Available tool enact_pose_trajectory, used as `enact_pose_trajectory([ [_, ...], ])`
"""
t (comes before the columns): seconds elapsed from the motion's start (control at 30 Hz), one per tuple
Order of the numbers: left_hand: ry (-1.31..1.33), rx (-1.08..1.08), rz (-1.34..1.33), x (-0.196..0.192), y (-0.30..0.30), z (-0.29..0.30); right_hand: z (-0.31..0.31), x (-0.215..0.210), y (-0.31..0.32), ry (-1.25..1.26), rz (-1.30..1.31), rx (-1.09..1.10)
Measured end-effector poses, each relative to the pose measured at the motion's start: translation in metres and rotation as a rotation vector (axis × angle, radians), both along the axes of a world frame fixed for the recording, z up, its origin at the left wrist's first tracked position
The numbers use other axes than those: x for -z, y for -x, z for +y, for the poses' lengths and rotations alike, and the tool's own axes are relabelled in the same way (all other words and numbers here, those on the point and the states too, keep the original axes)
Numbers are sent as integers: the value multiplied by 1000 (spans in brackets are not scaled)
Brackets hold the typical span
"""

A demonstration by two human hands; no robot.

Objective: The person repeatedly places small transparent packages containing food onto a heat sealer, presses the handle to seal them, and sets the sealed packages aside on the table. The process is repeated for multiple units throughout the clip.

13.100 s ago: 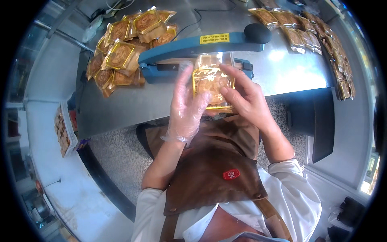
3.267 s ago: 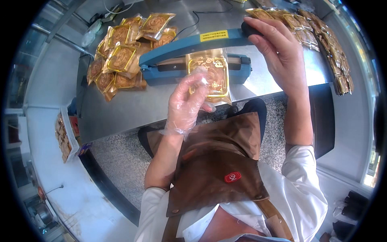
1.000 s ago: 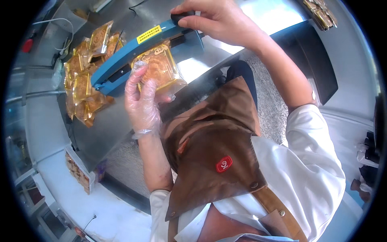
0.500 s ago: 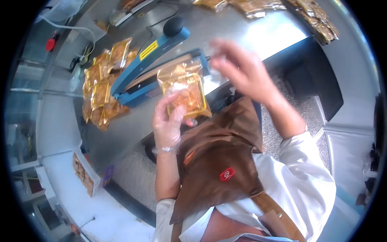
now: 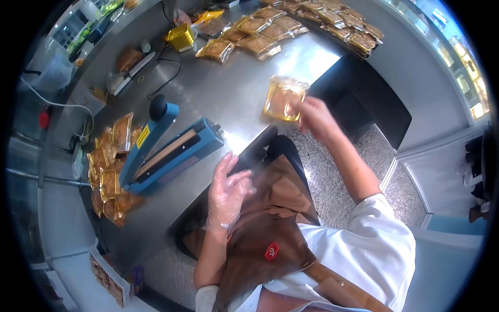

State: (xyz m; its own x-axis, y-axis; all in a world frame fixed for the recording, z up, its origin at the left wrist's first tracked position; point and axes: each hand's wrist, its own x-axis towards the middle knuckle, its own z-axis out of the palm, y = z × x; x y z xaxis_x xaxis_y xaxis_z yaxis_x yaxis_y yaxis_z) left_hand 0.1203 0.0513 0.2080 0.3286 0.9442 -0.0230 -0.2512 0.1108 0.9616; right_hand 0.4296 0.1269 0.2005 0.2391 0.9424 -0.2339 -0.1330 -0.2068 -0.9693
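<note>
Out over the right part of the metal table, my bare right hand (image 5: 316, 118) pinches the edge of a clear bag (image 5: 283, 99) holding a flat golden-brown baked piece in a gold tray. My left hand (image 5: 228, 192), in a clear plastic glove, hovers in front of my apron with its fingers apart and nothing in it. Left of it stands a blue hand-press bag sealer (image 5: 174, 158), its black-knobbed lever raised. Piled beyond the sealer's hinge end are several similar bagged pieces (image 5: 110, 182).
Rows of bagged baked pieces (image 5: 260, 44) cover the back of the metal table (image 5: 208, 86). Yellow trays (image 5: 181, 37) stand near them. Along the back left lie a knife (image 5: 134, 72) and a black cord (image 5: 174, 73). A black box-like unit (image 5: 364, 99) sits at the right.
The bagged piece has passed from my left hand to my right hand and moved away to the right. My left hand has let go, and the view has shifted.
</note>
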Motion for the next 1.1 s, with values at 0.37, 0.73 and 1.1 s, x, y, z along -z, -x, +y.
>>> enact_pose_trajectory([
  [0.37,97,-199,153,2,39,-22,177,1,-149,-141,57,261],
  [0.73,99,-400,154,14,63,-32,269,25,-134,-168,-66,254],
  [1.1,-26,-549,203,16,98,-10,165,-60,8,-440,-389,-352],
])
